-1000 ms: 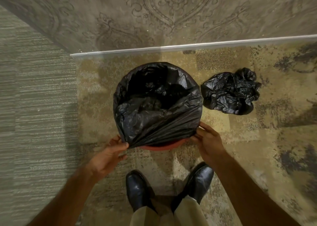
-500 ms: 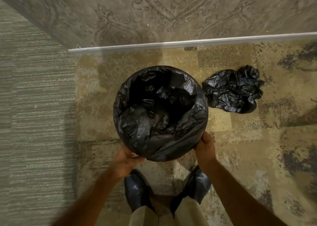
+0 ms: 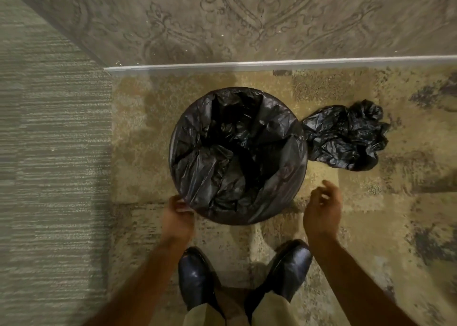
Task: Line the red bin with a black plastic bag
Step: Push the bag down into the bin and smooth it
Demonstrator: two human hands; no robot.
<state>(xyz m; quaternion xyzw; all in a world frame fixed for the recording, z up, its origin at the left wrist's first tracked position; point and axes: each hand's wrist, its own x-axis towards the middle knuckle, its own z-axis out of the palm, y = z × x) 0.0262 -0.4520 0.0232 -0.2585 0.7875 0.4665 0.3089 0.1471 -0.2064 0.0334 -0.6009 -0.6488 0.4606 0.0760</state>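
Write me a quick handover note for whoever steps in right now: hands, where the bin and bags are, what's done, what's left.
Left hand: at the near-left edge of the bin, touching the black bag; grip unclear.
Right hand: open, off the bin, empty.
Bin: on the carpet by the wall, fully covered; no red shows.
Done: bag draped over the whole rim.
Left: press the liner down, check the fit.
Crumpled black bag lies on the floor to the right.
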